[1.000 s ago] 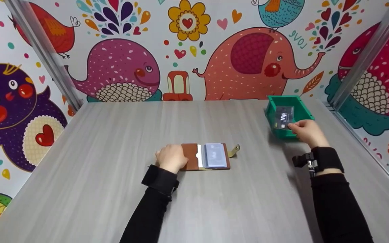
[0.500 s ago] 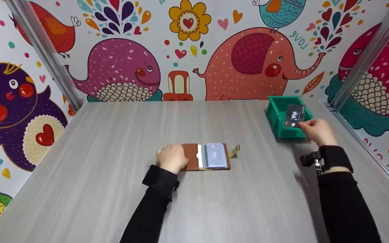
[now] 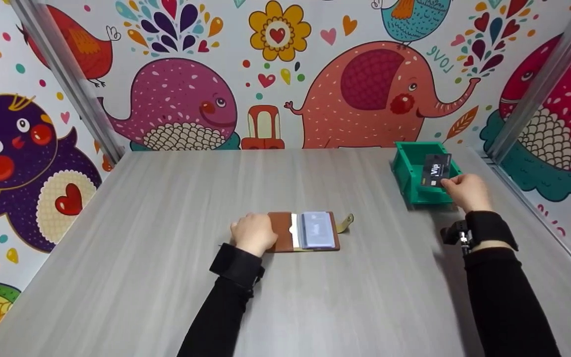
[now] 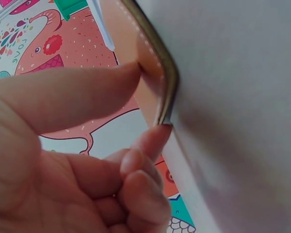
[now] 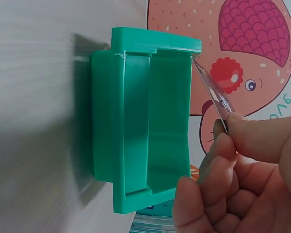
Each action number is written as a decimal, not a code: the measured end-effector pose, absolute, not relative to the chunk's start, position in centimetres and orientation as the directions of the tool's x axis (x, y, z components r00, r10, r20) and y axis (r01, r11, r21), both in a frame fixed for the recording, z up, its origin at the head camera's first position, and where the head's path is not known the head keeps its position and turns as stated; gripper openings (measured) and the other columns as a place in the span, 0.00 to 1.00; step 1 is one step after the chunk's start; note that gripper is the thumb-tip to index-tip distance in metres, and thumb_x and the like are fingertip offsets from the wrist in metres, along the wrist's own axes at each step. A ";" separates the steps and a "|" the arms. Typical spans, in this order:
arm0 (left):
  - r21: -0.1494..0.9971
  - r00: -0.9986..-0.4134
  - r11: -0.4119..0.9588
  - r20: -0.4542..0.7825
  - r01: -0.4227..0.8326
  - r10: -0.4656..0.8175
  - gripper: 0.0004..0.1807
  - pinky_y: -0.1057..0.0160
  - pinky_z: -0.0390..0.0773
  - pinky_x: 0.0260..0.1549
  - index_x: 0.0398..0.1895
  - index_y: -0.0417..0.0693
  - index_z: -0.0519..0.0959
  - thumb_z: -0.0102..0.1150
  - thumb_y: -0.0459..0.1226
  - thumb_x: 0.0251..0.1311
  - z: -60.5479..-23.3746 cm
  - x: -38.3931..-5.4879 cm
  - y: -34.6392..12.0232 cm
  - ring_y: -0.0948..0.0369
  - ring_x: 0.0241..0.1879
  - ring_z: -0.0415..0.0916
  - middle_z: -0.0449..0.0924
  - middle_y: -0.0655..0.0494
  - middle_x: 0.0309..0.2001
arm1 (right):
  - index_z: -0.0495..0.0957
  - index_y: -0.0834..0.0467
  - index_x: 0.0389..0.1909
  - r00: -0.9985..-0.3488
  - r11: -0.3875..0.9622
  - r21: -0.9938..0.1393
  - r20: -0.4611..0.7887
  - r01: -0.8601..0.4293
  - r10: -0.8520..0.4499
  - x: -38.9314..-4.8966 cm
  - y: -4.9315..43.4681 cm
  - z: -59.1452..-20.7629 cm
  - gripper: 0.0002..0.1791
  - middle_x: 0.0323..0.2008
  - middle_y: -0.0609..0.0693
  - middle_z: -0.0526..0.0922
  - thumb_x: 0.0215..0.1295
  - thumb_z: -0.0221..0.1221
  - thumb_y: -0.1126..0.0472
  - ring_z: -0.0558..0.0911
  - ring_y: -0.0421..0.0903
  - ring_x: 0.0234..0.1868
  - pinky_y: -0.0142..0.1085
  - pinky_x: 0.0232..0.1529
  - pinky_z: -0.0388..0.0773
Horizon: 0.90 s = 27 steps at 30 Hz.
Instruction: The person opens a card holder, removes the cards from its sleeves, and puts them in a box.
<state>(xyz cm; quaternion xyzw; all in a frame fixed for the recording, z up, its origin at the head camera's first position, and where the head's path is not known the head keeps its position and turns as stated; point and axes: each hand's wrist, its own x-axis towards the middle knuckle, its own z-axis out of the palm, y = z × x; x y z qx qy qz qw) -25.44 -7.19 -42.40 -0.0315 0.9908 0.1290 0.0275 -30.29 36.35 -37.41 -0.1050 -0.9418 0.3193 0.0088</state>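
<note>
A brown card holder lies opened out on the table, with clear plastic sleeves on its right half and a snap strap sticking out to the right. My left hand pinches its left edge; the left wrist view shows the thumb on the inner face and a fingertip at the rim of the flap. Over the green bin, my right hand holds a black card marked "Vip" by its lower right corner, between thumb and finger. The right wrist view shows this card nearly edge-on.
The bin stands at the table's back right, near the side wall's metal rail. Printed cartoon panels close off the back and sides. Grey wood-grain table surrounds the card holder.
My right hand has moved a little to the right with the card, which has turned to face the head camera more squarely. The left hand and the card holder have stayed put.
</note>
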 end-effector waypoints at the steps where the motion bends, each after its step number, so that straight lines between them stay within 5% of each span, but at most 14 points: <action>1: 0.255 -0.996 0.964 -0.063 -0.070 -0.056 0.16 0.48 0.69 0.46 0.41 0.44 0.84 0.69 0.45 0.55 -42.4 -25.4 -7.2 0.47 0.44 0.78 0.81 0.46 0.42 | 0.77 0.71 0.39 -0.979 0.782 -0.596 -0.040 0.183 0.199 -30.3 36.4 -37.4 0.25 0.25 0.52 0.72 0.77 0.47 0.50 0.72 0.49 0.28 0.40 0.28 0.66; 6: 0.265 -0.997 0.962 -0.053 -0.068 -0.056 0.15 0.48 0.70 0.46 0.40 0.44 0.84 0.69 0.44 0.54 -42.4 -25.4 -7.2 0.47 0.44 0.78 0.82 0.46 0.42 | 0.78 0.70 0.36 -0.983 0.823 -0.549 0.013 0.145 0.182 -30.5 36.1 -37.4 0.24 0.22 0.51 0.71 0.76 0.48 0.51 0.71 0.51 0.28 0.41 0.30 0.65; 27: 0.253 -0.996 0.965 -0.070 -0.072 -0.056 0.16 0.48 0.70 0.47 0.41 0.44 0.84 0.69 0.45 0.55 -42.5 -25.5 -7.1 0.48 0.44 0.77 0.81 0.46 0.42 | 0.77 0.71 0.46 -0.970 0.855 -0.462 -0.042 0.233 0.241 -31.7 35.1 -36.9 0.23 0.39 0.64 0.78 0.75 0.49 0.52 0.74 0.59 0.38 0.45 0.36 0.69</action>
